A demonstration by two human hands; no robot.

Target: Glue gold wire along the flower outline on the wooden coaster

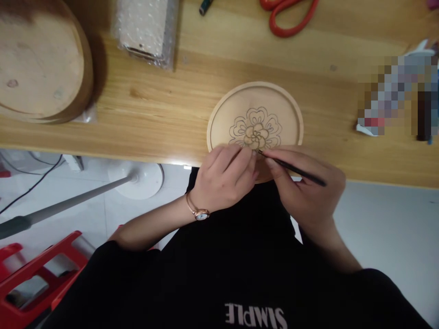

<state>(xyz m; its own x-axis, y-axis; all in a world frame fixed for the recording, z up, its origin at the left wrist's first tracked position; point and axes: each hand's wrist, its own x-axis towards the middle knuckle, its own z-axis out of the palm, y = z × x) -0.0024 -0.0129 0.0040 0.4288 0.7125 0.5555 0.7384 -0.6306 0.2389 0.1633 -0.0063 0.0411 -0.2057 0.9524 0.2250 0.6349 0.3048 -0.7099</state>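
A round wooden plate (252, 93) with a raised rim lies at the table's front edge. Dark lines on its face form a layered flower (256, 132). My right hand (308, 183) pinches a slim black pen-like tool (298, 170), its tip at the lower part of the flower; the exact kind of tool is unclear. My left hand (224, 176), wearing a watch (201, 214) at the wrist, lies over the plate's near left side. Its fingers are curled, with the fingertips close to the tool's tip. Whatever they may hold is hidden. Both hands cover the near part of the plate.
The wooden table (154, 105) holds a large round wooden piece (37, 68) at left, a bubble-wrapped package (147, 32) and red-handled scissors (288, 32) at the back. A pixelated item (394, 91) lies right. Below left are a red stool (44, 274) and a grey pole (78, 201).
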